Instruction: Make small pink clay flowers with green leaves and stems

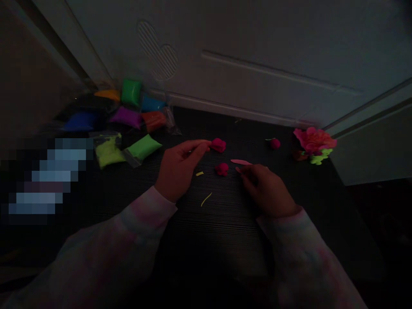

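The fingertips of my left hand (180, 167) are pinched together on a crumpled magenta clay piece (219, 145). A second magenta clay lump (222, 169) lies on the dark table between my hands. My right hand (268, 189) is low over the table with its fingers curled and the fingertips together; what they hold, if anything, is too dark to make out. Just beyond those fingers lies a slim pink modelling tool (240, 162). A short yellow clay bit (199, 174) and a thin yellow clay strip (206, 199) rest nearer to me.
Several bags of coloured clay, including a light green bag (144, 147) and a purple bag (126, 117), are at the left. A round magenta ball (274, 143) and a pink flower (313, 140) stand at the right. Behind is a pale panel (257, 38). The scene is dim.
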`<state>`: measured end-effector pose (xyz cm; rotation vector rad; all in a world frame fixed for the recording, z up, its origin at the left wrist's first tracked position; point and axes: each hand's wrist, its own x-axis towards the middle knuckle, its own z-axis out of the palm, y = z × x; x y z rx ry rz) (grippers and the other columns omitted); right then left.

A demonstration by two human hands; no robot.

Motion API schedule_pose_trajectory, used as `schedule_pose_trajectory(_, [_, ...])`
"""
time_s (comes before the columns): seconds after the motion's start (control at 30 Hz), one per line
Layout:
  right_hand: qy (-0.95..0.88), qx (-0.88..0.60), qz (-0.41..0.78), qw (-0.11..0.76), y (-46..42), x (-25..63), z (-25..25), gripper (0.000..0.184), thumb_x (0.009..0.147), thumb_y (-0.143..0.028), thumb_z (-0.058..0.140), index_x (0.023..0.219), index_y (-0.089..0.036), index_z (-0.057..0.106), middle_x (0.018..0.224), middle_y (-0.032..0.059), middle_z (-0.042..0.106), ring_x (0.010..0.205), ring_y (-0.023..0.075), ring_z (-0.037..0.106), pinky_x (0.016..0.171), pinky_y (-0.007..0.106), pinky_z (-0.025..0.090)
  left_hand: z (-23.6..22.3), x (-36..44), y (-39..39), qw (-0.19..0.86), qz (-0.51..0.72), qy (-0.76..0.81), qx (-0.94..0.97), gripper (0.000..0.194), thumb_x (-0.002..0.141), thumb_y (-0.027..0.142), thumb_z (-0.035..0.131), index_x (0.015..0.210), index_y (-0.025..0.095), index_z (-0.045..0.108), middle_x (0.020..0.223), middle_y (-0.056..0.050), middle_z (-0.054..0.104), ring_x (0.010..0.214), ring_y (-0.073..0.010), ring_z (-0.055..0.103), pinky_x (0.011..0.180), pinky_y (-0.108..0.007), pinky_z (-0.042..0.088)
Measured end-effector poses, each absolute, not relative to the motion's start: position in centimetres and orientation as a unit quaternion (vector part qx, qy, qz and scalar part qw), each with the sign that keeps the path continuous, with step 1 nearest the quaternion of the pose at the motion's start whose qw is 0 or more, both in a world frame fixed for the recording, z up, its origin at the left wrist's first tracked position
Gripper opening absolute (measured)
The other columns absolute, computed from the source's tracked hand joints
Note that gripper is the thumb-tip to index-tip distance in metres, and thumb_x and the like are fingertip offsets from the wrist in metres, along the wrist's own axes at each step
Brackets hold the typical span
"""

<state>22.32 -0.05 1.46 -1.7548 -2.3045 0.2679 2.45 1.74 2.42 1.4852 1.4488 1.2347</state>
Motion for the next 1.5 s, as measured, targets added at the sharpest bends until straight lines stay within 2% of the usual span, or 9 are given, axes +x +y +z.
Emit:
schedule_pose_trajectory(0.23, [-0.772,-0.602,0.132,0.157,0.5,22.6,1.0,0.017,0.077,-0.024,0.048,0.088,-0.016,0.058,0.078,0.0039,0.058,0.065,0.0137,0.054,0.059,0.027,0.042,3.2,2.1,0.4,0.429,0.496,0.541,0.526,0.025,0.077,0.034,0.051,0.092,0.019,0.066,0.084,-0.002,0.069,0.077,-0.0148,0.061,0.069,-0.027,0.047])
schedule_pose_trajectory(0.37, [-0.741,-0.616,0.134,0.231,-0.3,22.9,1.9,0.018,0.076,-0.029,0.051,0.086,-0.016,0.058,0.077,0.0034,0.058,0.066,0.0144,0.054,0.059,0.028,0.043,4.4,2.0,-2.9,0.447,0.423,0.552,0.563,0.013,0.072,0.026,0.059,0.079,0.021,0.069,0.081,0.001,0.07,0.078,-0.0159,0.062,0.072,-0.028,0.047])
schedule_pose_trajectory(0.57, [-0.721,-0.601,0.154,0.31,-5.5,21.7,4.6,0.012,0.077,-0.027,0.052,0.085,-0.02,0.056,0.076,0.0021,0.058,0.069,0.0147,0.054,0.062,0.028,0.043,3.3,2.2,-7.4,0.524,0.376,0.543,0.539,0.011,0.068,0.028,0.062,0.074,0.021,0.068,0.075,0.001,0.068,0.072,-0.0152,0.061,0.068,-0.027,0.047])
schedule_pose_trajectory(0.7, [-0.707,-0.574,0.224,0.348,-9.2,19.6,3.9,0.01,0.079,-0.025,0.05,0.087,-0.022,0.055,0.078,0.0022,0.058,0.073,0.0151,0.055,0.064,0.028,0.045,2.2,2.7,-8.4,0.557,0.376,0.529,0.518,0.012,0.07,0.029,0.06,0.069,0.019,0.065,0.07,0.001,0.066,0.069,-0.0144,0.06,0.065,-0.025,0.046])
schedule_pose_trajectory(0.87, [-0.678,-0.529,0.311,0.405,-11.3,17.3,1.0,0.015,0.08,-0.022,0.048,0.093,-0.024,0.055,0.085,0.004,0.057,0.079,0.016,0.056,0.067,0.03,0.046,1.6,2.7,-8.8,0.55,0.392,0.497,0.544,0.013,0.074,0.028,0.056,0.072,0.02,0.066,0.075,-0.001,0.066,0.073,-0.015,0.06,0.072,-0.027,0.048])
schedule_pose_trajectory(1.0, [-0.624,-0.543,0.343,0.444,-11.1,17.0,0.1,0.015,0.08,-0.026,0.048,0.093,-0.023,0.056,0.085,0.004,0.058,0.08,0.0164,0.056,0.069,0.03,0.047,1.5,2.4,-8.8,0.547,0.388,0.496,0.552,0.014,0.075,0.027,0.055,0.076,0.021,0.067,0.079,0.0,0.068,0.078,-0.0161,0.061,0.075,-0.028,0.049])
schedule_pose_trajectory(1.33, [-0.56,-0.553,0.383,0.483,-10.8,16.9,0.0,0.013,0.079,-0.027,0.05,0.087,-0.022,0.059,0.083,0.0026,0.06,0.078,0.0149,0.057,0.069,0.027,0.046,2.0,2.4,-8.7,0.552,0.385,0.516,0.529,0.009,0.07,0.026,0.059,0.071,0.021,0.066,0.076,0.001,0.068,0.075,-0.0157,0.062,0.073,-0.026,0.048])
schedule_pose_trajectory(1.5, [-0.559,-0.551,0.39,0.482,-10.6,16.9,0.1,0.014,0.079,-0.027,0.051,0.088,-0.021,0.06,0.083,0.003,0.061,0.077,0.0153,0.058,0.069,0.028,0.046,1.8,2.4,-8.7,0.548,0.39,0.505,0.541,0.014,0.074,0.028,0.054,0.07,0.02,0.065,0.074,0.001,0.067,0.075,-0.0156,0.061,0.073,-0.026,0.047])
